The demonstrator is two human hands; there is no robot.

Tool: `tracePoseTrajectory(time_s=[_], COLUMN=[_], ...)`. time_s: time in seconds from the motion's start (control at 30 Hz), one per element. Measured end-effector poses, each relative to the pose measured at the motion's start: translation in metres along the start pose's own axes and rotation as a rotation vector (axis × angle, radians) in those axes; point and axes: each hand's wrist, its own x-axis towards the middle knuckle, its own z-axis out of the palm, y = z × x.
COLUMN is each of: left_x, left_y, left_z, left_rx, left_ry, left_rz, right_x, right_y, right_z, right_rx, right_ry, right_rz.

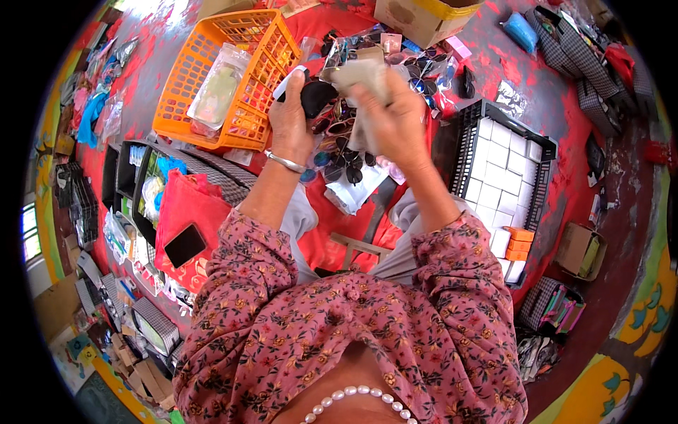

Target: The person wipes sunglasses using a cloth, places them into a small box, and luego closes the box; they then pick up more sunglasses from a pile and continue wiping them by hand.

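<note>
My left hand (289,127), a silver bangle at its wrist, is closed on a pair of sunglasses. One large dark lens (318,99) shows beside the fingers, with a pale, shiny piece above the thumb; the rest is hidden. Just to the right, my right hand (392,116) grips a greyish-beige cloth (360,79), both smeared by motion. The cloth comes close to the dark lens; whether they touch I cannot tell. Below both hands lies a heap of sunglasses (346,152) with mixed frames and lenses. A folded white sheet (355,192) lies at its near edge.
An orange basket (185,85) holding clear plastic packs (220,88) stands on the left. At right is a black crate (462,152) of small white boxes (498,159), several orange boxes (519,244) on top. A cardboard box (417,21) stands ahead; a phone (185,245) lies on red cloth.
</note>
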Motion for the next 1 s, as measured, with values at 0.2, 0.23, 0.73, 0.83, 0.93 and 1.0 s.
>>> tracePoseTrajectory(time_s=[0.2,0.23,0.73,0.83,0.93,1.0], left_x=[0.006,0.006,0.010,0.014,0.013,0.004], left_y=[-0.005,0.000,0.002,-0.002,-0.004,-0.003], left_z=[-0.020,-0.022,-0.019,-0.022,-0.021,-0.019], left_rx=[-0.405,-0.396,-0.679,-0.694,-0.822,-0.747], left_ry=[-0.315,-0.325,-0.504,-0.578,-0.555,-0.544], left_rz=[-0.279,-0.326,-0.518,-0.502,-0.639,-0.537], right_x=[-0.022,-0.021,0.010,0.001,-0.013,-0.017], right_y=[0.004,0.004,0.028,0.002,0.000,0.002], right_z=[0.040,0.037,0.000,0.010,0.030,0.031], right_rx=[-0.481,-0.514,-0.047,-0.206,-0.443,-0.498], right_ry=[-0.256,-0.292,0.342,0.213,-0.029,-0.183], right_rz=[-0.356,-0.343,0.121,-0.186,-0.454,-0.436])
